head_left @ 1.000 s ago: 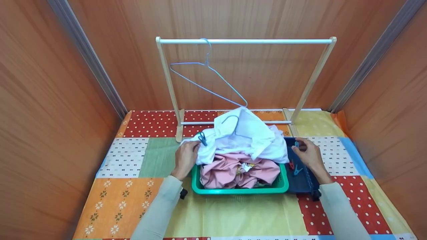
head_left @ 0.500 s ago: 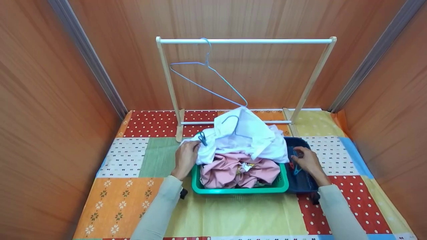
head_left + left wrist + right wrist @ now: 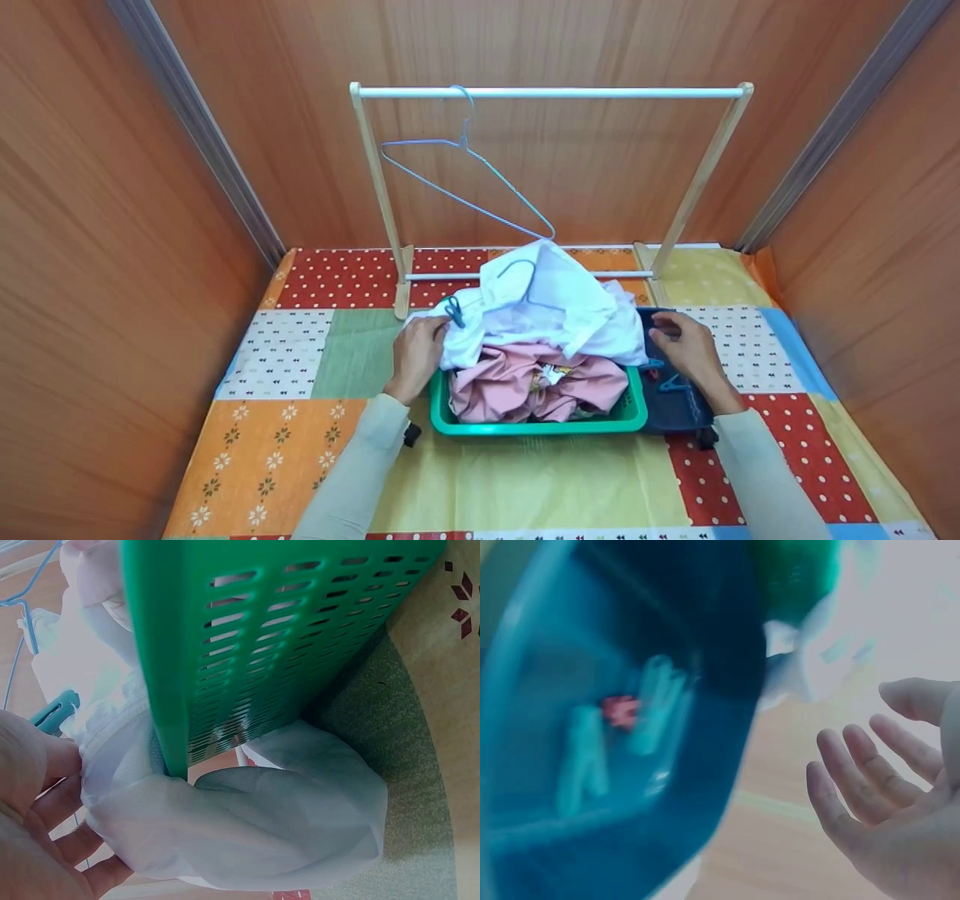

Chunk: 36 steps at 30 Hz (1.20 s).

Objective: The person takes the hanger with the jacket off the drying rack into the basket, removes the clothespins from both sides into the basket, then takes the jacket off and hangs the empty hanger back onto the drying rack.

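In the head view, my left hand [image 3: 418, 354] holds the left edge of a white collared shirt [image 3: 506, 324], fingertips partly behind the cloth in the left wrist view. Close by its fingers, a blue-green clothespin [image 3: 454, 310] is clipped on the shirt. A hanger hook [image 3: 531, 279] pokes up at the collar. My right hand [image 3: 691, 346] hovers at the dark blue tray [image 3: 679, 421], fingers loosely bent with nothing between them. Inside the tray lie blue clothespins [image 3: 583, 761] and a red clothespin [image 3: 621, 712], blurred in the right wrist view.
A green basket [image 3: 540, 430] with pink clothing [image 3: 499, 390] stands under the shirt. Behind it rises a wooden drying rack [image 3: 600, 93] with a wire hanger [image 3: 495, 217] on its rail. Wood-grain panels [image 3: 105, 225] enclose a patchwork cloth [image 3: 270, 442].
My right hand went down into the tray with a blue clothespin, let it go, and rose slightly, off the pins. The left hand and shirt have stayed put.
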Tool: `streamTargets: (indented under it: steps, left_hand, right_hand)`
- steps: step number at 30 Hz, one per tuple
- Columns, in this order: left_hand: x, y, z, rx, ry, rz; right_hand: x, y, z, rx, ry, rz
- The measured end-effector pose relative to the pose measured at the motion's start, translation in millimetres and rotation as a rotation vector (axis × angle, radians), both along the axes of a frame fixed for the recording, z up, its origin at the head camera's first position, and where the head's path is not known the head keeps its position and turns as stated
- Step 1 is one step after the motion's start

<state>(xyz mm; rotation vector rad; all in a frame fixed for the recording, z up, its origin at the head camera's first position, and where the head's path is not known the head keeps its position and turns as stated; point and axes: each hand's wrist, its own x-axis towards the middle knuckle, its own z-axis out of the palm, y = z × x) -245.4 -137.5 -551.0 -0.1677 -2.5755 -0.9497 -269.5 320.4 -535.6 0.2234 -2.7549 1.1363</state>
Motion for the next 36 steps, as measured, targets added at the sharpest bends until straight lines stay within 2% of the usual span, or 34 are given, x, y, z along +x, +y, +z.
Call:
streamTargets:
  steps: [9,17,23,28,36]
  left_hand:
    - [-0.5,0.7,0.8,0.017,-0.038,-0.007]
    - [-1.2,-0.1,-1.9,0.006,-0.024,-0.005]
    - [-0.7,0.3,-2.2,-0.001,-0.003,0.001]
    - [-0.6,0.8,-1.2,-0.008,0.015,0.005]
    - [-1.1,0.8,-1.2,-0.005,-0.005,0.005]
  right_hand:
    - [2.2,-33.7,40.9,-0.021,0.162,0.063]
    - [11.5,-65.5,68.9,-0.042,0.245,0.123]
    - [20.1,-86.5,82.0,-0.059,0.345,0.191]
    - [25.9,-105.0,90.4,-0.08,0.384,0.255]
    - [27.5,-141.5,90.8,-0.06,0.452,0.394]
